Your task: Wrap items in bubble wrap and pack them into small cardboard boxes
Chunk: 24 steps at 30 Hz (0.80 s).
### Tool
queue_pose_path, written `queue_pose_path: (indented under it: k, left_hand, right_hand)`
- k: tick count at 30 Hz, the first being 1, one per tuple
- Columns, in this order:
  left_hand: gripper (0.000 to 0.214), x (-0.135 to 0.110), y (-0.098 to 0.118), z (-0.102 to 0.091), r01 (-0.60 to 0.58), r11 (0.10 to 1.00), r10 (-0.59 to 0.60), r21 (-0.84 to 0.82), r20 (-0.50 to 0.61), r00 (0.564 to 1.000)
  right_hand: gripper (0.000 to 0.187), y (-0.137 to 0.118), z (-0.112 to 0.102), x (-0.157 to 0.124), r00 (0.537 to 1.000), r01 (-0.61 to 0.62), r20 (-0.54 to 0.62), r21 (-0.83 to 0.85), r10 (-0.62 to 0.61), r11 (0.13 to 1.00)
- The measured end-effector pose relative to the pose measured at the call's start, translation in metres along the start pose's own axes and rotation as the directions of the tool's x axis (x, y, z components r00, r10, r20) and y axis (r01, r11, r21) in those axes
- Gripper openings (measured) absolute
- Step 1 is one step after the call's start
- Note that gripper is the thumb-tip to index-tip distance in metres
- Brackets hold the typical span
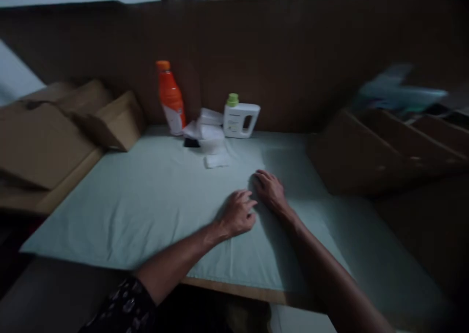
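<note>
My left hand (pixel 238 214) is over the pale green cloth (pixel 146 196), its fingers loosely curled and apart with nothing between them. Just to its right, my right hand (pixel 270 190) rests palm down on the same cloth, fingers bent a little and holding nothing visible. Beyond the hands lies a small folded white piece (pixel 217 161), perhaps cloth or paper. Behind that stands a white jug (pixel 238 120) with a green cap and a side handle. Crumpled white material (pixel 210 128) sits beside the jug, next to an orange bottle (pixel 171 98) with an orange cap.
A small dark flat item (pixel 191 142) lies near the orange bottle. Open cardboard boxes (pixel 113 120) stand on the left. More cardboard bins (pixel 359 152) are on the right, with blurred bluish plastic packaging (pixel 399 96) above. A tall cardboard panel (pixel 286 54) closes off the back.
</note>
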<state>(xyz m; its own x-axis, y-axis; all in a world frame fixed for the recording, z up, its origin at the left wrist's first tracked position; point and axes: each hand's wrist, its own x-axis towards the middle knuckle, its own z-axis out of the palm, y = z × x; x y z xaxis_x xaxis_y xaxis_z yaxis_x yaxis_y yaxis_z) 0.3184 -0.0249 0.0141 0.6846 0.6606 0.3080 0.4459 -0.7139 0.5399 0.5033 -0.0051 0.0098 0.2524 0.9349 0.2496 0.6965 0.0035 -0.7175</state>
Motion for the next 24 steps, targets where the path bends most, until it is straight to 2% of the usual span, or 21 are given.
queue_pose_path:
  k: [3,5,7,8,10,11,12,13,14,15,16,17,18,19,22,24]
  left_hand:
    - [0.042,-0.023,0.009,-0.013,-0.072,0.994,0.062,0.076,0.13,0.99]
    - [0.049,-0.054,0.019,-0.025,-0.129,0.987,0.105,0.1,0.221,0.97]
    - [0.051,-0.089,0.024,-0.043,-0.179,0.981,0.151,0.07,0.295,0.943]
    - [0.051,-0.106,0.023,-0.054,-0.214,0.976,0.194,0.023,0.337,0.921]
    - [0.044,-0.13,0.011,-0.084,-0.287,0.942,0.335,-0.174,0.422,0.842]
    - [0.037,-0.137,0.0,-0.103,-0.281,0.912,0.396,-0.3,0.459,0.795]
    - [0.029,-0.14,-0.014,-0.126,-0.223,0.879,0.423,-0.421,0.475,0.772]
    - [0.03,-0.138,-0.031,-0.15,-0.1,0.875,0.371,-0.473,0.523,0.767]
    - [0.035,-0.133,-0.05,-0.177,0.043,0.893,0.233,-0.448,0.542,0.808]
    - [0.036,-0.124,-0.071,-0.205,0.169,0.92,0.007,-0.355,0.445,0.896]
    - [0.035,-0.113,-0.093,-0.234,0.277,0.941,-0.228,-0.197,0.24,0.944]
    - [0.033,-0.099,-0.115,-0.262,0.414,0.91,-0.415,-0.022,-0.048,0.909]
    - [0.038,-0.084,-0.136,-0.29,0.494,0.869,-0.474,0.042,-0.217,0.853]
    - [0.045,-0.07,-0.156,-0.315,0.541,0.838,-0.492,0.07,-0.332,0.805]
    - [0.054,-0.031,-0.203,-0.376,0.662,0.732,-0.457,0.16,-0.606,0.651]
    - [0.056,-0.014,-0.225,-0.399,0.681,0.706,-0.449,0.192,-0.623,0.641]
  right_hand:
    - [0.034,0.01,0.004,0.003,0.994,0.109,0.054,-0.299,-0.097,0.948]
    - [0.04,0.015,0.003,0.003,0.988,0.154,0.094,-0.437,-0.126,0.886]
    - [0.044,0.02,0.001,0.002,0.986,0.167,0.112,-0.508,-0.127,0.845]
    - [0.045,0.022,0.001,0.003,0.985,0.169,0.113,-0.528,-0.128,0.832]
    - [0.045,0.026,0.002,0.005,0.985,0.175,0.108,-0.544,-0.138,0.821]
    - [0.045,0.029,0.003,0.006,0.983,0.181,0.105,-0.54,-0.148,0.822]
    - [0.044,0.031,0.004,0.008,0.982,0.19,0.101,-0.531,-0.161,0.826]
    - [0.044,0.033,0.004,0.009,0.98,0.198,0.096,-0.517,-0.173,0.832]
    - [0.043,0.035,0.005,0.011,0.979,0.205,0.092,-0.503,-0.183,0.839]
    - [0.043,0.037,0.005,0.012,0.978,0.209,0.087,-0.491,-0.191,0.846]
    - [0.042,0.038,0.006,0.013,0.977,0.21,0.08,-0.483,-0.196,0.85]
    - [0.041,0.039,0.006,0.013,0.977,0.21,0.074,-0.481,-0.2,0.851]
    - [0.041,0.04,0.006,0.014,0.977,0.211,0.071,-0.482,-0.202,0.85]
    - [0.041,0.04,0.006,0.014,0.977,0.211,0.069,-0.488,-0.204,0.847]
    - [0.042,0.038,0.006,0.014,0.979,0.198,0.062,-0.518,-0.194,0.832]
    - [0.044,0.032,0.005,0.012,0.983,0.179,0.072,-0.547,-0.167,0.818]
